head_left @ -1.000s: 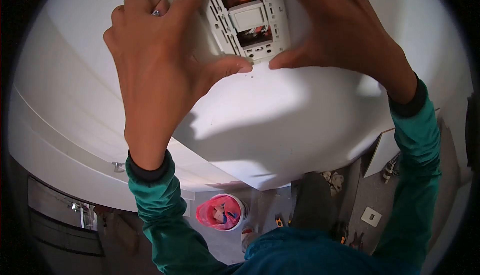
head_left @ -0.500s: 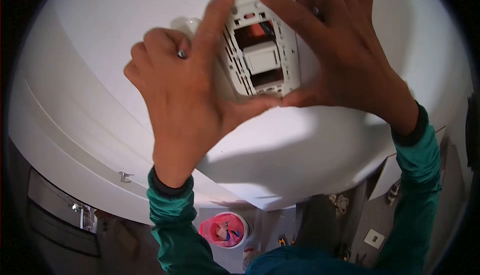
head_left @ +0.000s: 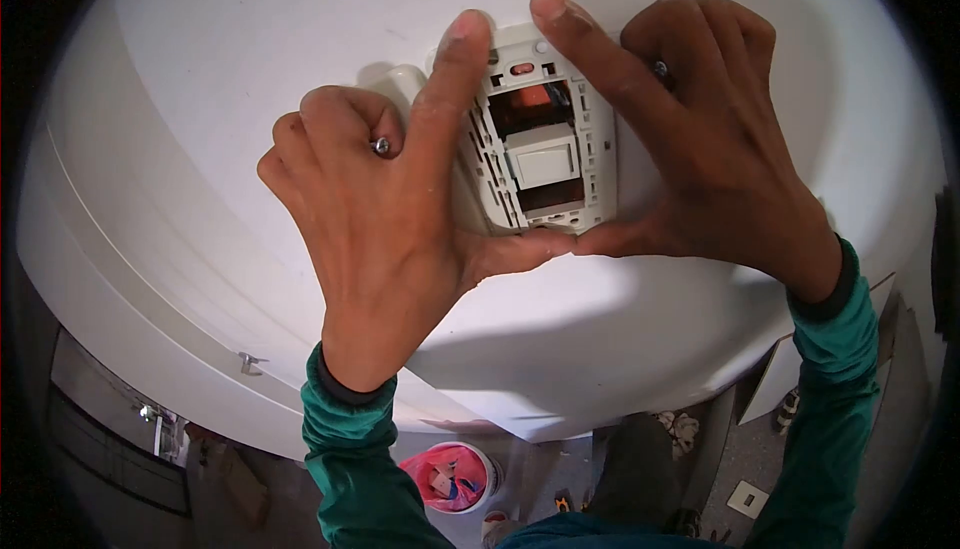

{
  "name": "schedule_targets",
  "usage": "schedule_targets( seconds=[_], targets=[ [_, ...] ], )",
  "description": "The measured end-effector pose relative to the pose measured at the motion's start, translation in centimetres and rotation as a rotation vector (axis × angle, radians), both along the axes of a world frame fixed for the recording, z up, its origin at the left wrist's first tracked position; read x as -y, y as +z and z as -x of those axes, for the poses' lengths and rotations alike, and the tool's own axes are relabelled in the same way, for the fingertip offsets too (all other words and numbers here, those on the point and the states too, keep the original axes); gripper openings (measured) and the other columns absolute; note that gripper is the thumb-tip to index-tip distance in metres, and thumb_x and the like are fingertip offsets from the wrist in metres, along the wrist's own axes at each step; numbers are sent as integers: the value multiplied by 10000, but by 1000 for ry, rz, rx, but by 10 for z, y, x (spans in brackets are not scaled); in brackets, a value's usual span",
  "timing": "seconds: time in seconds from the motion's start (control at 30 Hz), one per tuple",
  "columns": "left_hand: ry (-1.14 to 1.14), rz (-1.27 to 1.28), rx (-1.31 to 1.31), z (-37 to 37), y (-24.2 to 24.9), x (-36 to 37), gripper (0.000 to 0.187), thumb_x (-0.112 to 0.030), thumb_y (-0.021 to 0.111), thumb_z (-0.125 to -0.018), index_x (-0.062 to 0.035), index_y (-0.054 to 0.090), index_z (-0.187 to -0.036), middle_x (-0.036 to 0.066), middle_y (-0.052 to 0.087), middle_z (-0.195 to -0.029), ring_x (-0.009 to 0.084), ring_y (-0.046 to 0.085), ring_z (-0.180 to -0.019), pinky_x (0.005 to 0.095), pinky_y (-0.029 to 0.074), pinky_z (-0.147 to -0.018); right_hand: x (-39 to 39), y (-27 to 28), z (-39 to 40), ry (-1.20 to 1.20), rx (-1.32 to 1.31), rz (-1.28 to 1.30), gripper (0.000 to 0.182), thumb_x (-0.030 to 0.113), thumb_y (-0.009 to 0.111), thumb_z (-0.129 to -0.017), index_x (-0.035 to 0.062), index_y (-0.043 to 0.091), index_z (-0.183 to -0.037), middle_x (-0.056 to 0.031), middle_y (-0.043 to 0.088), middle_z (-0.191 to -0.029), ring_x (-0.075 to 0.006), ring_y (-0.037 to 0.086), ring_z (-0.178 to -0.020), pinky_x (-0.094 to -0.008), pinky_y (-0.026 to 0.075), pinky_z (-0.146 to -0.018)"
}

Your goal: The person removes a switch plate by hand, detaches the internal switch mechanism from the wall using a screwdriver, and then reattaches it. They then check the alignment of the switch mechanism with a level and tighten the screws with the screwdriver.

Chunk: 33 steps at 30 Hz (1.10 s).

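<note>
A white light switch frame (head_left: pixel 600 174) sits against the white wall, tilted slightly in my view. Its middle carries a single rocker switch (head_left: pixel 545 162), with dark openings above and below where reddish wall box and wires show. My left hand (head_left: pixel 385 209) borders the frame's left and lower edges with index finger and thumb; a screw (head_left: pixel 380 147) pokes out from its curled fingers. Across from it, my right hand (head_left: pixel 715 144) presses index finger and thumb along the top right and bottom. Its other fingers curl around a small dark-tipped piece (head_left: pixel 660 69), probably another screw. Both thumbs meet below the frame.
Below stands a white bucket (head_left: pixel 493 489) lined with a pink bag holding scraps. A white plate with a slot (head_left: pixel 747 499) lies on the floor at lower right. A metal fitting (head_left: pixel 252 362) sticks out from the white edge at left.
The frame and both hands appear lower and slightly further right in view. Both hands keep the same hold around the frame.
</note>
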<state>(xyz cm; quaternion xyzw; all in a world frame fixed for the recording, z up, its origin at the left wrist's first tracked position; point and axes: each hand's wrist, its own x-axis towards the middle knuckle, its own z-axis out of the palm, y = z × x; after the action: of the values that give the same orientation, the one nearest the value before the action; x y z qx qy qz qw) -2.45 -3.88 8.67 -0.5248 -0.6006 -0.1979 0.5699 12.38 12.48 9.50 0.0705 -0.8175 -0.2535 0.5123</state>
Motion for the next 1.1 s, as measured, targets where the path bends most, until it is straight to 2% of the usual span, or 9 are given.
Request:
schedule_targets(
  seconds=[0.03, 0.1, 0.57, 0.83, 1.1],
  targets=[
    [1, 0, -1, -2, 0, 1, 1106, -796, 664, -391, -283, 521, -1360, 58, 317, -840, 252, 338, -811, 395, 251, -762, 1, 0, -1, -10, 5, 4, 1166, 631, 774, -420, 134, 435, -1418, -31, 377, -891, -206, 410, -845, -410, 274, -856],
    [109, 14, 1, -7, 0, 3, 1224, -785, 742, -328, -228, 487, -1387, 89, 462, -923, 261, 389, -870, 398, 350, -787, 1, 0, -2, -19, 10, 9, 1169, 622, 779, -415, 134, 433, -1419, -30, 378, -892, -205, 412, -850, -413, 275, -859],
    [125, 68, 23, -4, -1, 4, 1212, -753, 758, -340, -192, 495, -1382, 85, 475, -937, 254, 410, -858, 404, 330, -783, -6, -4, 3, 34, 15, -7, 1191, 693, 748, -453, 127, 391, -1438, -53, 429, -931, -237, 406, -916, -446, 250, -897],
    [118, 66, -5, -2, -1, 4, 1189, -763, 747, -372, -181, 498, -1379, 95, 463, -923, 252, 405, -852, 398, 324, -776, -9, -6, 6, 55, 1, -16, 1201, 681, 761, -444, 112, 389, -1433, -63, 440, -943, -248, 413, -932, -458, 250, -901],
    [50, 83, -9, -3, 2, -1, 1221, -771, 743, -391, -204, 431, -1426, 93, 465, -912, 252, 407, -869, 415, 304, -782, -8, -6, 6, 77, 29, -21, 1179, 635, 803, -455, 86, 400, -1418, -69, 436, -952, -258, 416, -951, -468, 259, -898]
  ],
)
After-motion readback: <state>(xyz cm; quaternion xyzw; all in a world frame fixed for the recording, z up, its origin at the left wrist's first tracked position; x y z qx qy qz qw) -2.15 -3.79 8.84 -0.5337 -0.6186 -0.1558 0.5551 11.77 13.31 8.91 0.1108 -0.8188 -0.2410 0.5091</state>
